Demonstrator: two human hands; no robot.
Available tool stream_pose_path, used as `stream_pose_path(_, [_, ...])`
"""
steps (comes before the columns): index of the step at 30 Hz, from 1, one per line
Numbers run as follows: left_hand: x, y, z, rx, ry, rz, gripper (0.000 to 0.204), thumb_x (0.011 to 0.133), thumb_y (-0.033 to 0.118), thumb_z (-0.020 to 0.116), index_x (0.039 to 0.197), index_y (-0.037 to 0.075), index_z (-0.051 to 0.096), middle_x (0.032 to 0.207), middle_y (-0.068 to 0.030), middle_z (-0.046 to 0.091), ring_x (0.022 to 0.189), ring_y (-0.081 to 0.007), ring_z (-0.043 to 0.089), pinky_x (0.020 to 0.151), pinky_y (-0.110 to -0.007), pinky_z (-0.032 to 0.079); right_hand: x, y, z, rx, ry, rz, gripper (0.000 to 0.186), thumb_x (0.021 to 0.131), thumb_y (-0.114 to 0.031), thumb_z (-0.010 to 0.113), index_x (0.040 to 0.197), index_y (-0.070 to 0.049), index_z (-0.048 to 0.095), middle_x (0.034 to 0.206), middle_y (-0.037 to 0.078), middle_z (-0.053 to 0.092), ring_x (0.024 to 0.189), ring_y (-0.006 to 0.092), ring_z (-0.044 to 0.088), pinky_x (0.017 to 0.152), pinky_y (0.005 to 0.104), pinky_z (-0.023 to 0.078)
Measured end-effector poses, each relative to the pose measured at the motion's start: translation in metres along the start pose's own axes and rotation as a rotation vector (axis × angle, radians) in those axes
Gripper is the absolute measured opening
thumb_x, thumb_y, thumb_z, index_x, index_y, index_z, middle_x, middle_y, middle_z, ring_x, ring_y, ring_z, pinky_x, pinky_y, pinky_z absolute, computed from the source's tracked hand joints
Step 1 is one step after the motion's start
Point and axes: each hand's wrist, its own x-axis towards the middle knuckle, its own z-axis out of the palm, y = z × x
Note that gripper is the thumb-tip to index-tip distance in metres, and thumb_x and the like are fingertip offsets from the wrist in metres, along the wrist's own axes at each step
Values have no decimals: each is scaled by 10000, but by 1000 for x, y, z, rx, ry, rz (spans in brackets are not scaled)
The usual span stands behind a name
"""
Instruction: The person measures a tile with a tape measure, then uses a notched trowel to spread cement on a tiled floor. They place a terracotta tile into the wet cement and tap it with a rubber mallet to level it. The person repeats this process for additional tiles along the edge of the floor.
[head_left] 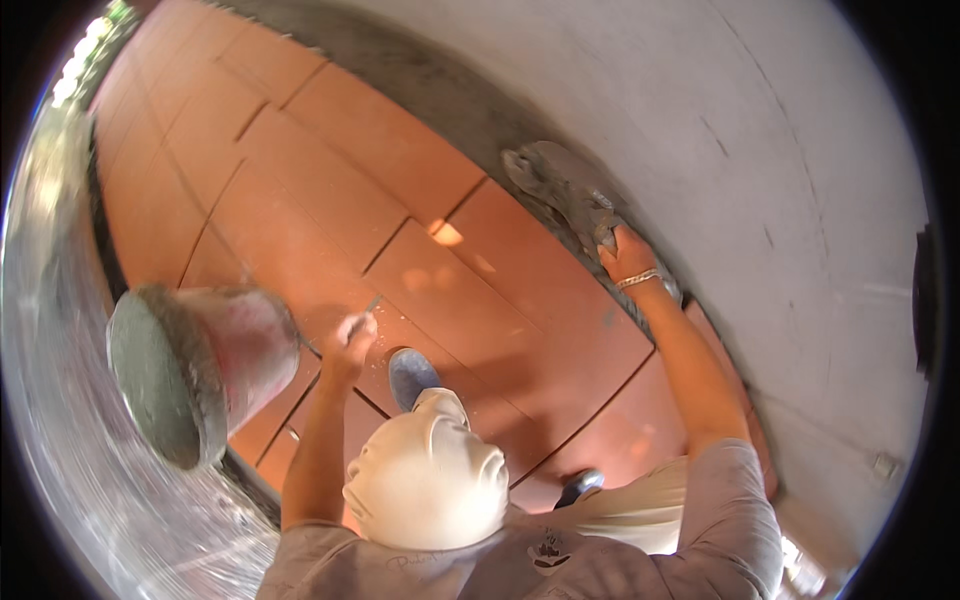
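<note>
My right hand (pixel 628 257) is closed at the near end of a lumpy grey, mortar-like mass (pixel 563 185). This mass lies in the strip between the tiles and the wall. What the fingers grip is hidden by grey material. My left hand (pixel 353 337), smeared by motion, is closed above the tiles, and a thin grey tip (pixel 374 302) shows beyond its fingers. To its left stands a bucket (pixel 245 345) with a dirty, splashed side, full of grey wet cement (pixel 152 375).
Large reddish-orange tiles (pixel 330 190) with dark joints cover the floor. A pale wall (pixel 780 180) rises on the right, with a rough grey strip (pixel 420 70) along its foot. Shiny clear sheeting (pixel 70 380) runs down the left. My shoe (pixel 411 377) rests on the tiles.
</note>
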Motion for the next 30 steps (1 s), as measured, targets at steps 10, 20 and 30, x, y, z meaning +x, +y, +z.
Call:
stream_pose_path(10, [147, 29, 34, 802, -214, 274, 403, 885, 213, 706, 1157, -67, 608, 1139, -249, 603, 1023, -367, 601, 888, -438, 496, -291, 145, 9, 165, 323, 550, 298, 712, -92, 597, 1000, -25, 629, 960, 197, 622, 931, 423, 608, 805, 476, 506])
stream_pose_path(20, [176, 10, 45, 747, -261, 267, 310, 866, 170, 707, 1016, -86, 617, 931, -215, 660, 906, -349, 618, 804, -445, 504, -450, 133, 131, 290, 569, 1284, 189, 806, -160, 618, 957, -45, 615, 802, 157, 643, 757, 317, 637, 719, 401, 503])
stream_pose_path(30, [158, 22, 61, 988, -177, 266, 404, 877, 285, 677, 1019, -88, 611, 938, -228, 657, 890, -352, 636, 779, -450, 503, -415, 96, 122, -437, 671, 908, 321, 821, -128, 671, 1135, -70, 644, 1011, 147, 651, 993, 364, 614, 864, 452, 505])
